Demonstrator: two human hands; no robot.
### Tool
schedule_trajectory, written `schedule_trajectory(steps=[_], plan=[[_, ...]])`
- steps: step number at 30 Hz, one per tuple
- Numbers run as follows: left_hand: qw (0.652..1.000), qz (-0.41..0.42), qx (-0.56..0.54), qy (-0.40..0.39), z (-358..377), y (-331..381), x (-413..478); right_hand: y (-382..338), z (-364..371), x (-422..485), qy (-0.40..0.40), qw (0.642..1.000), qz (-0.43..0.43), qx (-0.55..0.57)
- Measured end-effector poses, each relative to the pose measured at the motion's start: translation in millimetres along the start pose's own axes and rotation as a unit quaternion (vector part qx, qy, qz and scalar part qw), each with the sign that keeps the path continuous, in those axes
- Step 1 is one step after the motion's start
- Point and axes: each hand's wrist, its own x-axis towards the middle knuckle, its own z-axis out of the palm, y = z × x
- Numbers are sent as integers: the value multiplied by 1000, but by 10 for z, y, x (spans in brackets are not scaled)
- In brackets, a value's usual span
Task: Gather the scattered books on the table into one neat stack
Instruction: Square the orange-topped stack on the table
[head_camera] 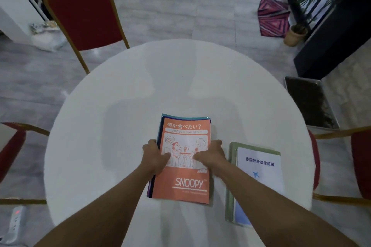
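Head view: round white table (120,126), stack of books (183,182) near front-center w/ orange Snoopy book (188,124) on top. Left hand (154,155) clasps stack's left edge, right hand (210,154) its right edge, thumbs on cover. Green-edged book (259,168) lies just right of stack, apart, untouched.

A round white surface (180,78) carries a stack of books (183,158), orange cover on top, near its front edge, and a green-edged folder (255,182) just beside it toward the right edge.
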Motion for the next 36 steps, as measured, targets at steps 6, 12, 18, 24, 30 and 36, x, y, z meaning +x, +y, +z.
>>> schedule_trajectory(steps=[6, 12, 18, 24, 30, 36], plan=[[994, 86, 46, 57, -38, 488, 592, -455, -129, 490, 82, 992, -95, -16], [988, 118, 66, 74, -14, 861, 1125, -781, -140, 971, 147, 982, -114, -41], [986, 130, 73, 72, 73, 957, 1478, -884, -149, 1288, 163, 979, -111, -54], [973, 178, 117, 88, 112, 836, 1549, -811, -92, 1379, 171, 976, -89, -105], [964, 192, 167, 74, 78, 739, 1520, -638, 74, 1322, 162, 960, -102, -205], [964, 159, 208, 46, 35, 830, 1496, -669, 1, 1309, 134, 966, -102, -195]])
